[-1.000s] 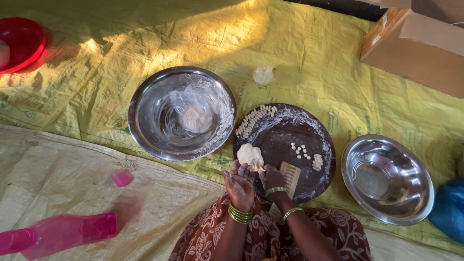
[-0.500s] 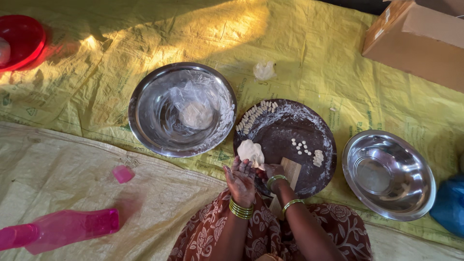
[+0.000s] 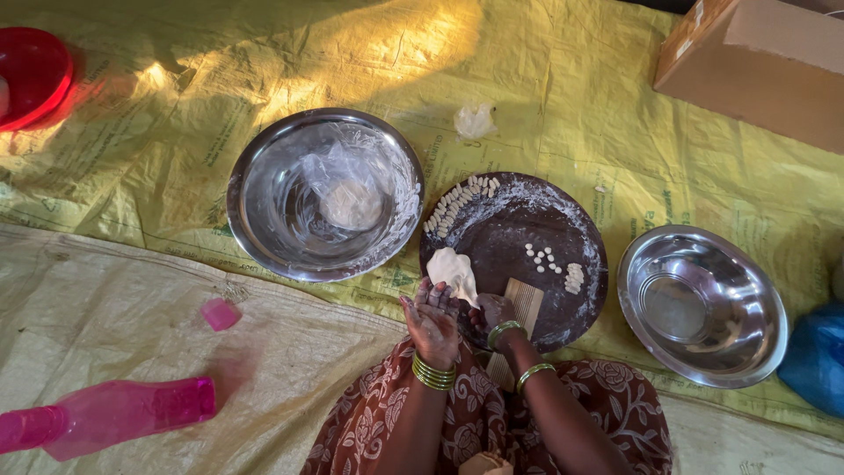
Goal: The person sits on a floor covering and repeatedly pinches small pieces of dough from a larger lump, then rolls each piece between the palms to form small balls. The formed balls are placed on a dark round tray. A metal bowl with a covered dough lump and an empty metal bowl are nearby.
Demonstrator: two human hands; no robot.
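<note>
**Dough held over a floured dark plate on the floor sheet**

Head view: A lump of pale dough [image 3: 453, 273] is held at the near-left rim of a round dark plate [image 3: 563, 317] dusted with flour. The left hand [image 3: 432, 318] is seen palm up, its fingers loosely curled, with the fingertips touching the lower edge of the dough. The right hand [image 3: 492, 310] is closed beside it, pinching the dough's right side; the exact grip is partly hidden. Just to the right of that hand a small ridged wooden board [image 3: 526, 303] is laid on the plate. Small shaped dough pieces [image 3: 457, 207] are lined along the plate's far-left rim, and a few more are scattered near its middle. Beyond the plate's left side a steel bowl [image 3: 255, 211] with a clear plastic bag inside is set on the yellow sheet [image 3: 571, 97] covering the floor. A second steel bowl [image 3: 703, 303] stands just right of the plate. A pink bottle [image 3: 123, 413] lies on its side near the floor's near-left corner, with a pink cap [image 3: 220, 313] well apart from it. A cardboard box [image 3: 756, 62] is placed at the far-right corner
</note>
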